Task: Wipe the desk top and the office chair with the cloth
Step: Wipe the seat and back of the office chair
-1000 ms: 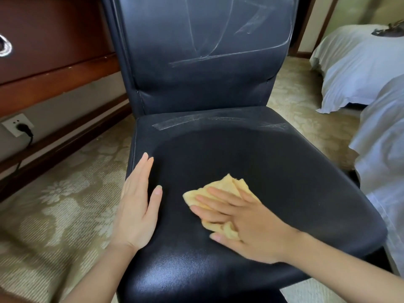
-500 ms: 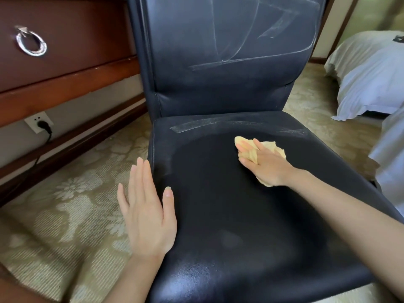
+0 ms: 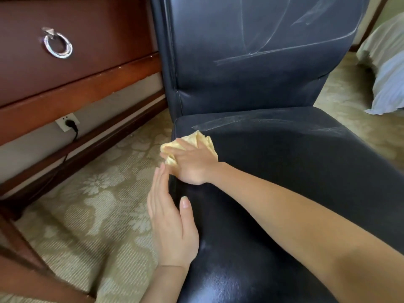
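1. Table (image 3: pixel 65 88): far left, dark wood. Only the drawer front with its ring pull (image 3: pixel 58 45) shows. The top is out of view, so its wiping cannot be judged.
2. Wall socket (image 3: pixel 67 124): below the table, with a plug in it.
3. Carpet (image 3: pixel 98 193): patterned, lying between the table and the chair.
4. Left hand (image 3: pixel 172 228): lies flat on the left edge of the seat. The grip is wide, fingers straight and thumb on the leather, holding nothing.
5. Cloth (image 3: pixel 196 137): yellow and bunched, at the rear left edge of the seat, with part of it past the edge.
6. Right hand (image 3: pixel 192 165): presses down on the cloth with fingers stretched out over it, not curled round it. It is just ahead of the left fingertips.
7. Office chair (image 3: pixel 284 171): black. Pale streaks remain along the rear of the seat and across the backrest.
8. Bed (image 3: pixel 389 84): far right, with white linen.

Risks:
- The cloth is pressed rather than clutched, so a further stroke leftward would likely push it off the edge onto the carpet.
- The right hand may run into the left fingertips.
- The streaked rear strip and the backrest may be left unwiped.

Changes:
- Half a second ago the cloth and right hand were at the rear middle of the seat. A second ago they were near the front middle.
- The left hand has kept to the left edge.
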Tool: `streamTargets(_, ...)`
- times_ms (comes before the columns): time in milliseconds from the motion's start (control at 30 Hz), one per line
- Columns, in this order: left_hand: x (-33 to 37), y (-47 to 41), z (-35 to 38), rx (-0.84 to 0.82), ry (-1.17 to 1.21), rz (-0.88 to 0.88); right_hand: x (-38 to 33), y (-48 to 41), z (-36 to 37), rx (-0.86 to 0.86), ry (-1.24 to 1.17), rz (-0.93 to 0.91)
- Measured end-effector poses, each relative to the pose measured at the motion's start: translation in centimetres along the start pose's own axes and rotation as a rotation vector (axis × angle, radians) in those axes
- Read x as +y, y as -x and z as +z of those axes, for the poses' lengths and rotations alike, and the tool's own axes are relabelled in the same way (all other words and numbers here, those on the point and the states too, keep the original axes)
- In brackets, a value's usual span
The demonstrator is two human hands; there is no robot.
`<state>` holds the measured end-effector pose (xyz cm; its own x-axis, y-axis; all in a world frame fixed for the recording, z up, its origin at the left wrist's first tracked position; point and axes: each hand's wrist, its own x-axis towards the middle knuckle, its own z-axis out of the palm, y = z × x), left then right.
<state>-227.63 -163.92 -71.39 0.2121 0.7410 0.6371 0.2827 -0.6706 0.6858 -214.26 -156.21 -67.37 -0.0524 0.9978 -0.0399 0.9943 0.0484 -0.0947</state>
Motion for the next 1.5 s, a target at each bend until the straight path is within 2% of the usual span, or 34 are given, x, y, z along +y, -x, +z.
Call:
streamTargets(133, -0.1, -0.1, -0.1, 0.034, -0.022, 0.029, -2.0, 2.6, -0.1, -0.063, 0.095, -0.236)
streamTargets(233, -0.1, -0.3, -0.1, 0.032, -0.047, 0.055, -2.1, 5.6, -0.2, -0.034, 0.015, -0.310)
streamTargets(367, -0.1, -0.2, -0.4, -0.016, -0.059, 0.122, -1.1, 11.2, 0.0, 0.065, -0.220, -0.269)
streamTargets(567, 0.1, -0.2, -0.4, -0.040, -0.045, 0.046, 2.5, 19.4, 0.7, -0.033, -0.108, -0.241)
streamTargets(767, 0.3, -0.3, -0.4, -0.162, -0.074, -0.038, 5.5, 23.0, 0.2, -0.015, -0.170, -0.138)
streamTargets(867, 0.3, -0.7, -0.2, -0.302, -0.130, -0.069, 7.0, 22.7, -0.3, 0.001, -0.260, -0.004)
streamTargets(967, 0.1, -0.8, -0.1, -0.380, -0.202, -0.063, 9.1, 21.6, -0.6, 0.005, -0.253, 0.125)
streamTargets(1100, -0.1, -0.8, -0.1, -0.408, -0.188, -0.084, 12.2, 18.4, -0.9, 0.015, -0.248, 0.284)
streamTargets(1200, -0.3, -0.9, -0.1, -0.423, -0.170, -0.108, 13.8, 15.4, -1.1, 0.031, -0.202, 0.329)
streamTargets(1333, -0.5, -1.4, 0.0, -0.461, -0.161, -0.160, 14.3, 11.9, -1.5, 0.170, -0.175, 0.365)
streamTargets(1467, -1.0, -1.9, 0.0, -0.490, -0.138, -0.204, 13.5, 9.2, -0.9, 0.088, -0.164, 0.597)
streamTargets(1500, -1.1, -1.9, 0.0, -0.491, -0.128, -0.212, 13.0, 8.7, -0.8, 0.086, -0.143, 0.606)
